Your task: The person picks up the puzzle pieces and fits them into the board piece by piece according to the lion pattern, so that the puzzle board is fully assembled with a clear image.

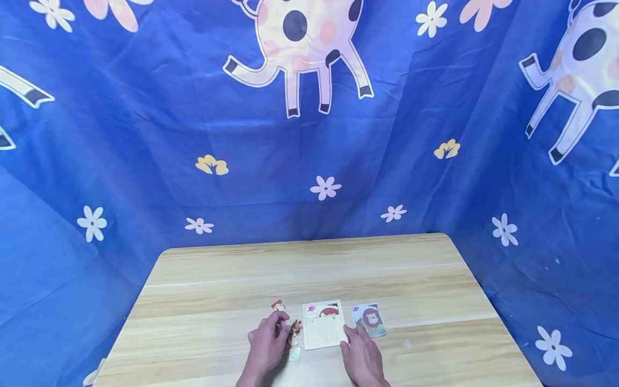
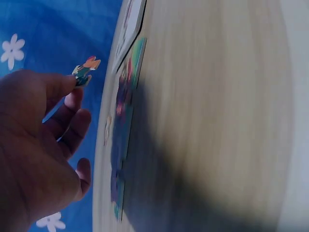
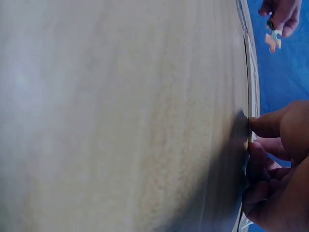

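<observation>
My left hand (image 1: 268, 342) pinches a small jigsaw piece (image 2: 84, 72) between thumb and fingertips, raised above the table. The piece is orange and teal with knobbed edges. Loose pieces (image 2: 123, 116) lie on the table below that hand, partly hidden by it in the head view. To its right lies a pale puzzle board (image 1: 323, 332), with pieces of a colourful picture along its top and a bare lower part. My right hand (image 1: 362, 355) holds the board's right edge with thumb and finger, the other fingers curled.
A picture card with a lion (image 1: 371, 319) lies right of the board, partly under my right hand. Another loose piece (image 1: 278, 305) lies beyond my left hand. The wooden table (image 1: 425, 290) meets a blue patterned curtain (image 1: 271, 204) behind and at the sides.
</observation>
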Demonstrator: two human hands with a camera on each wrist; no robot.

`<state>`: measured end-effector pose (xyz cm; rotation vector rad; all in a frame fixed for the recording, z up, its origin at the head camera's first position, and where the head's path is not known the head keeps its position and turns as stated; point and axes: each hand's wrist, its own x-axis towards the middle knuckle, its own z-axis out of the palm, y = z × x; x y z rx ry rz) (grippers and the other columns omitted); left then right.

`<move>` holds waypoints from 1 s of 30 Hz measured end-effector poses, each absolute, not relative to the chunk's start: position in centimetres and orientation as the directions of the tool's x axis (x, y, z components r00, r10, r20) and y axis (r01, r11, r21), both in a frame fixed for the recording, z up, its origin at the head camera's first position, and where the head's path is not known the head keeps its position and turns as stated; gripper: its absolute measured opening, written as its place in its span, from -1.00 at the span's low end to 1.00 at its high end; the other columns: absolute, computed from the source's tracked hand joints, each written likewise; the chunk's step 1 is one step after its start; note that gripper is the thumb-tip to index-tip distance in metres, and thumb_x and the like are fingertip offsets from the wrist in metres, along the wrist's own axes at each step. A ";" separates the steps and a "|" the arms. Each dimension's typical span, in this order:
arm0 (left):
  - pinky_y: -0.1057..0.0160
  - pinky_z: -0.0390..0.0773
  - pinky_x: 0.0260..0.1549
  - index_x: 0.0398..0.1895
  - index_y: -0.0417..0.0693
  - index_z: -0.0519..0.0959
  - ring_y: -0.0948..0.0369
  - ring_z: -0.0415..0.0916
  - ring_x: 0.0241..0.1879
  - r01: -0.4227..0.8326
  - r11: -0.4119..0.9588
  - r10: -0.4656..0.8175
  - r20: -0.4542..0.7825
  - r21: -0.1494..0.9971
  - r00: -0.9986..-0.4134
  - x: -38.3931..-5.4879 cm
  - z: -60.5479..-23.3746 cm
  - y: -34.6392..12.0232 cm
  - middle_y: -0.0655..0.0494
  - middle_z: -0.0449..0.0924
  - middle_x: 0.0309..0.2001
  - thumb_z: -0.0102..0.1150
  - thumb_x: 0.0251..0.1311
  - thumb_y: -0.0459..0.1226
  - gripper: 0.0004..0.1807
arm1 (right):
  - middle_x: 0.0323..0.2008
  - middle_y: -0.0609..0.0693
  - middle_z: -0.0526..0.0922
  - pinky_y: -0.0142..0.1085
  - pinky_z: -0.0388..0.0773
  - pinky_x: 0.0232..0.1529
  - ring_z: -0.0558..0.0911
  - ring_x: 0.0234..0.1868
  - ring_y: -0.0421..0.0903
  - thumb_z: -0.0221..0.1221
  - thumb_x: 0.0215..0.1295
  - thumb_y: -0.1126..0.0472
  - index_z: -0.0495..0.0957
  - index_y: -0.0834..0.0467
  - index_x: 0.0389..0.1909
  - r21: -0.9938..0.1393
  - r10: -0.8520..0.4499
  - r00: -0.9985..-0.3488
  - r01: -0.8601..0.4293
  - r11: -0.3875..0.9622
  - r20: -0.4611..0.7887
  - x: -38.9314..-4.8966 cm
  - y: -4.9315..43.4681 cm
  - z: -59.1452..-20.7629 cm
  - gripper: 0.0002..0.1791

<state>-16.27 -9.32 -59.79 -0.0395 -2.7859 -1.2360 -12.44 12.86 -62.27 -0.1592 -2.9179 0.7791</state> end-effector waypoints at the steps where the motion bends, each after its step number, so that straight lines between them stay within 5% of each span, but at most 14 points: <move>1: -0.05 0.16 -0.06 -0.21 0.06 0.58 0.37 0.39 -0.35 0.075 0.672 -0.002 0.104 0.737 -0.995 -16.3 -59.9 -9.0 0.41 0.51 -0.49 0.20 0.20 -0.29 -0.89 | -0.40 -0.18 0.47 -0.43 0.30 -0.55 0.39 -0.53 -0.33 0.34 0.09 0.16 0.63 0.12 0.02 -0.500 0.132 -0.987 0.071 0.863 0.087 -12.4 12.9 -62.3 -0.58; 13: 0.11 0.11 -0.19 -0.25 0.15 0.56 0.42 0.32 -0.37 0.159 0.659 0.104 0.120 0.735 -0.987 -17.1 -60.0 -5.9 0.43 0.45 -0.50 0.20 0.20 -0.27 -0.90 | -0.39 -0.16 0.50 -0.38 0.38 -0.54 0.47 -0.51 -0.28 0.35 0.07 0.15 0.64 0.10 0.00 -0.487 0.139 -0.985 0.074 0.870 0.099 -12.5 12.9 -62.5 -0.58; 23: 0.08 0.15 -0.16 -0.23 0.15 0.59 0.34 0.43 -0.30 0.161 0.730 0.138 0.087 0.664 -0.987 -17.8 -61.4 -5.1 0.37 0.64 -0.33 0.19 0.22 -0.20 -0.92 | -0.41 -0.18 0.46 -0.36 0.38 -0.55 0.48 -0.51 -0.27 0.36 0.05 0.16 0.65 0.11 -0.01 -0.480 0.127 -0.985 0.056 0.876 0.117 -12.4 12.9 -62.7 -0.59; 30: 0.06 0.17 -0.18 -0.28 0.17 0.58 0.32 0.41 -0.32 0.175 0.782 0.126 0.124 0.598 -0.984 -17.9 -61.8 -5.0 0.38 0.58 -0.40 0.21 0.20 -0.21 -0.94 | -0.39 -0.16 0.48 -0.32 0.42 -0.53 0.53 -0.50 -0.21 0.35 0.06 0.15 0.65 0.10 -0.01 -0.471 0.133 -0.982 0.056 0.880 0.132 -12.4 13.0 -62.6 -0.59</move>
